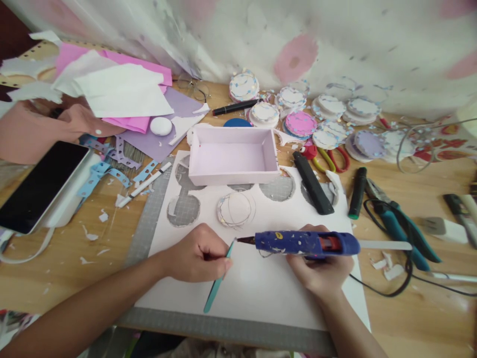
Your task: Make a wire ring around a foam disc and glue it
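My left hand (201,254) is closed around teal tweezers (213,296), their tips pointing up and away from me. Whatever sits at those tips is too small to name. My right hand (320,271) grips a blue hot glue gun (290,242) from below, a white glue stick (385,245) projecting from its back. The gun's dark nozzle meets or almost meets the tweezer tips. Just beyond them, a small round white piece (234,209) with thin wire loops lies on a white sheet (257,298) that has several round holes cut in it.
A pale open box (234,178) stands on the sheet's far part. Decorated discs (300,124) crowd the back right. Pliers (400,223), a green-ended marker (357,194) and a black cutter-like tool (313,184) lie rightward; a phone (42,186) and paper scraps (122,89) are left. A cutting mat (231,325) lies underneath.
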The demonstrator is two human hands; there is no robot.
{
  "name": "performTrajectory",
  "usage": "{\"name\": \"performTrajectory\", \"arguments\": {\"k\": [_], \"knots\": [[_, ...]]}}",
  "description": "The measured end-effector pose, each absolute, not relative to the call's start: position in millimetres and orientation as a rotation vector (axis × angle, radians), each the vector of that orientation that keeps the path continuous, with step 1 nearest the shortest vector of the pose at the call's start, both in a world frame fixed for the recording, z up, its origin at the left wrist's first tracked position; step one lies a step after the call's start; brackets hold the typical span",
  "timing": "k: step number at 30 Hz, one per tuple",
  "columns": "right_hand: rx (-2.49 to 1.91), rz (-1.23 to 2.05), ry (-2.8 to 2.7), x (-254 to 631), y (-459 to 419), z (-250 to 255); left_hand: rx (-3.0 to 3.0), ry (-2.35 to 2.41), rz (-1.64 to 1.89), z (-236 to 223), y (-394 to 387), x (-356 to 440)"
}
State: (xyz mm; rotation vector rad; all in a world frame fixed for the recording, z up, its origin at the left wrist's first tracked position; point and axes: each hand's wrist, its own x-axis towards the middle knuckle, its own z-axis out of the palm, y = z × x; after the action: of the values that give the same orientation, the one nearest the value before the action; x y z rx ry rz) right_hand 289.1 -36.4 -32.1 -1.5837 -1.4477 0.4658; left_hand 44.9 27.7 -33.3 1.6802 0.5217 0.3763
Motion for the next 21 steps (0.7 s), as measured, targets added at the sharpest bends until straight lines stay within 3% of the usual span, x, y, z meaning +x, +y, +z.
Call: {"name": "performTrajectory", "arguments": {"k": [21], "knots": [[-1.578,0.481,-1.459,286.6,-34.9,-28.9,1.700,0.522,0.379,-33.3,27.9,45.5]]}}
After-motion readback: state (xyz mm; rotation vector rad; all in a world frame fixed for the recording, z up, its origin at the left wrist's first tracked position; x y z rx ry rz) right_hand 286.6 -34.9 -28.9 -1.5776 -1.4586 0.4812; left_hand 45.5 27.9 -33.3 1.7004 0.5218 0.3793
